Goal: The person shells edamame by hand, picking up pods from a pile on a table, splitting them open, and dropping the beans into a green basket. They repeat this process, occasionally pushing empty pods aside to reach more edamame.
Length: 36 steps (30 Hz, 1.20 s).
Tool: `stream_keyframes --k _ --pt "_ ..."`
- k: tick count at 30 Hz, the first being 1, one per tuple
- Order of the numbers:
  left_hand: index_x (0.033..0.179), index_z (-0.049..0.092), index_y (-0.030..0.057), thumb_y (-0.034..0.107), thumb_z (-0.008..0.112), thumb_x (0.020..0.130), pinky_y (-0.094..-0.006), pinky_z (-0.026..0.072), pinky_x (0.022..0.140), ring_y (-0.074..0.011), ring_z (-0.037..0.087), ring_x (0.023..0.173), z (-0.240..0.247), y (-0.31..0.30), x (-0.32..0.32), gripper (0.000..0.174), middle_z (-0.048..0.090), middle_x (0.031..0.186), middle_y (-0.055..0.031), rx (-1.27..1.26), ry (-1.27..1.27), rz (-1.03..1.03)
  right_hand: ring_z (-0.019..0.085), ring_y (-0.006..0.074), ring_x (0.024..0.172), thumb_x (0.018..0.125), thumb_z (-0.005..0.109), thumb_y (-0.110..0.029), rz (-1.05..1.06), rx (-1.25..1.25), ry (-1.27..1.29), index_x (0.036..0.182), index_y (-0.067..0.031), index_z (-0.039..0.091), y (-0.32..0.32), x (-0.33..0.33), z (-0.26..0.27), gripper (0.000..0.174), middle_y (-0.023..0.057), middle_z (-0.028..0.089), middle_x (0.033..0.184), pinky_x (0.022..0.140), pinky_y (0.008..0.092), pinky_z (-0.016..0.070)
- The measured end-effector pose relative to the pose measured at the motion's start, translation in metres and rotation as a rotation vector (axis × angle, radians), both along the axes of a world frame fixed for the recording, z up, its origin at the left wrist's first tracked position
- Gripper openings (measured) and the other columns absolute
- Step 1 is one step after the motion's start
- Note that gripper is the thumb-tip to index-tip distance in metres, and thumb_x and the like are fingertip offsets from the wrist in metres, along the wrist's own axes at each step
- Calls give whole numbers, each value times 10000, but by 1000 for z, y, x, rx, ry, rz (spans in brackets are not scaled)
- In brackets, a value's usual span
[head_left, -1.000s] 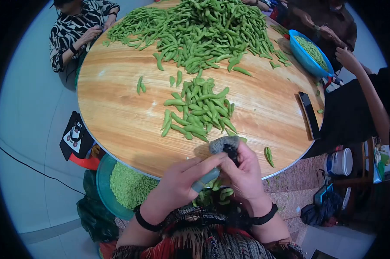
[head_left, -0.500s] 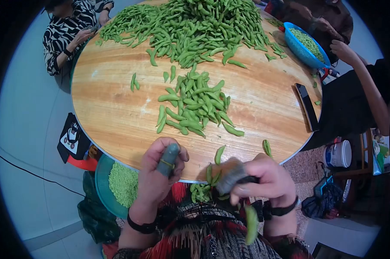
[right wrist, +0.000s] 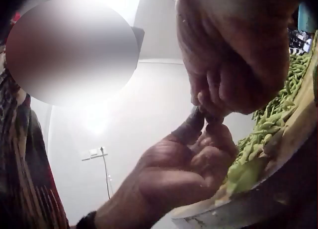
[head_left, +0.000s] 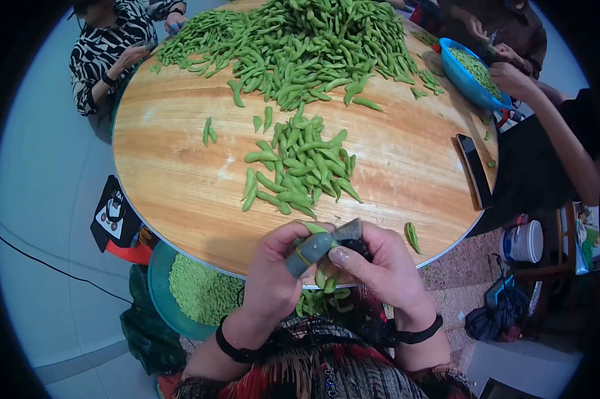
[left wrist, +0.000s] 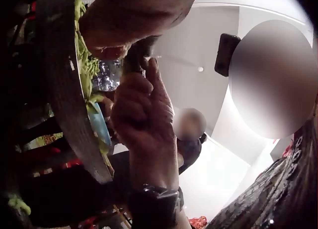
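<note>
In the head view both hands meet over the table's near edge. My left hand (head_left: 273,276) wears a grey cover on its thumb and pinches a green soybean pod (head_left: 315,228). Against the pod's other end, my right hand (head_left: 390,269) holds with its bare thumb and a finger in a grey fabric cover. The fingers hide most of this pod. Beyond the hands lies a small heap of soybean pods (head_left: 303,163) on the round wooden table (head_left: 180,166).
A large pile of pods (head_left: 313,46) covers the far side. The phone (head_left: 473,169) lies at the right edge. One green basin (head_left: 159,292) of shelled beans stands below left; a blue basin (head_left: 456,76) of beans is at far right. Other people sit around the table.
My hands parted half a second ago, with a blurred pod below the right hand. Now they are together again on a pod. A loose pod near the heap is gone from its place.
</note>
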<state>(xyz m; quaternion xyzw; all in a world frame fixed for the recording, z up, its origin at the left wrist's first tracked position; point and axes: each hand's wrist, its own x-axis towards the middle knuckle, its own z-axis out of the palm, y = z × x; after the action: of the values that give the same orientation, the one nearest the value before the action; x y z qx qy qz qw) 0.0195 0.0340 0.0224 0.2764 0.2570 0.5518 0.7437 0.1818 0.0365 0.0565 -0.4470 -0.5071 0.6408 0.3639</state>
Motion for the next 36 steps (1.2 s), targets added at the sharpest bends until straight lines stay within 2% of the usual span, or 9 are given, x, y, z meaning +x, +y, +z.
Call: stream_keyframes --k 4,10,16,20,22,25,28,35,36 --pt "976 600 -7 16 609 812 -230 444 745 -87 563 795 0 2 -7 166 629 954 -63 61 101 109 370 32 507 976 410 -220 144 -212 189 858 -38 522 0 2 4 243 -38 476 652 458 187 313" --pt "930 584 -13 21 574 837 -237 445 727 -97 558 816 -2 1 -7 100 604 918 -58 287 490 251 353 21 500 975 408 -192 127 -244 194 886 -39 533 -1 -2 -1 217 -32 472 657 434 170 273" --pt "918 571 -1 -1 545 832 -233 450 714 -106 553 820 -3 4 -18 90 584 908 -51 327 179 -66 331 16 487 977 390 -170 180 -390 364 934 -40 541 -5 -3 4 204 -36 463 653 422 167 265" --pt "934 570 12 -18 566 817 -227 455 670 -96 543 792 1 5 -14 120 578 916 -51 310 109 -79 379 30 492 960 430 -149 160 -469 454 884 -36 546 -5 -6 -2 179 -32 490 643 424 182 298" --pt "930 551 8 25 613 804 -219 413 672 -82 522 784 16 -1 -2 141 550 832 -31 256 266 124 431 35 523 931 491 -127 24 84 -78 808 -27 547 -7 -12 -12 169 -29 520 628 445 199 330" --pt "999 548 15 -10 622 800 -198 417 676 -50 516 773 6 0 -6 214 550 839 9 220 560 136 461 37 555 910 531 -116 -64 355 -408 750 -26 542 -8 -14 -12 184 -27 538 614 484 204 361" --pt "1081 553 8 -28 636 783 -174 407 657 -25 509 755 -1 3 -8 311 562 858 24 263 573 127 470 35 571 904 536 -122 -79 -17 -99 756 -11 541 -2 -10 -6 185 -9 549 612 508 209 381" --pt "1193 519 0 -36 574 788 -261 459 778 -131 582 861 -11 2 -16 410 605 1012 -79 124 290 -47 500 38 603 903 544 -144 -1 74 -235 812 9 559 6 -4 -2 178 6 558 630 526 221 412" --pt "1195 514 1 -50 571 788 -259 461 767 -131 589 852 -13 3 -15 415 610 967 -58 400 596 58 505 39 614 903 547 -139 -125 220 -254 873 6 563 9 -7 -3 149 0 567 665 536 220 421"
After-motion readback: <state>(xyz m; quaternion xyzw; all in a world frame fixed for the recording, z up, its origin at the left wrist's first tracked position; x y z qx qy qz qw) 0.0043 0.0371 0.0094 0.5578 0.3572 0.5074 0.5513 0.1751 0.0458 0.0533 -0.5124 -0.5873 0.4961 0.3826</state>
